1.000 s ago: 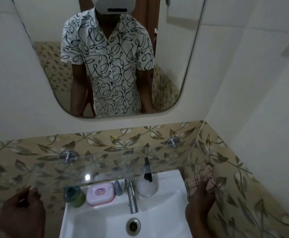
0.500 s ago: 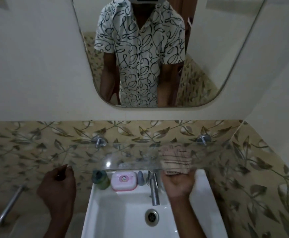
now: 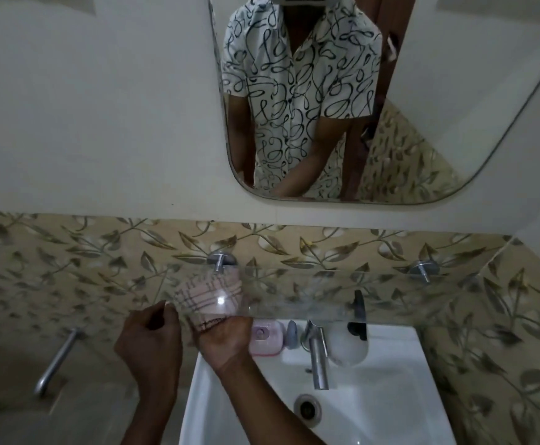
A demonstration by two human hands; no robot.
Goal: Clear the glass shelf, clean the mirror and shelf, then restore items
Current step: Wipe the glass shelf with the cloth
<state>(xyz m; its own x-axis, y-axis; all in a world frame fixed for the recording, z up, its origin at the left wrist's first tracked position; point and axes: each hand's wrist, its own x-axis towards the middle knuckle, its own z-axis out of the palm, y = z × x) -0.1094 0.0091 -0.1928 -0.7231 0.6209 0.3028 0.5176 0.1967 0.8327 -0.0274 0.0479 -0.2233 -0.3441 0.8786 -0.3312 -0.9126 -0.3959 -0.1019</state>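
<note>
The glass shelf [image 3: 390, 293] runs across the leaf-patterned tiles on two chrome pegs, with nothing standing on it. My right hand [image 3: 227, 342] reaches under the shelf's left end and presses a checked pink cloth [image 3: 209, 295] against the glass. My left hand [image 3: 150, 345] sits just left of it at the shelf's left corner, fingers curled closed. The mirror [image 3: 422, 107] hangs above and reflects a person in a patterned shirt. On the sink rim below stand a pink soap case [image 3: 267, 337], a small grey item [image 3: 291, 329] and a white pump bottle [image 3: 348, 345].
A white sink [image 3: 390, 396] with a chrome tap [image 3: 318, 358] and drain lies under the shelf. A chrome pipe [image 3: 57, 361] sticks out of the tiled wall at the lower left. The side wall closes in on the right.
My right hand has slid the cloth leftward along the shelf, from its right end past the middle to its left end. My left hand stayed near the left corner. The view shifted left.
</note>
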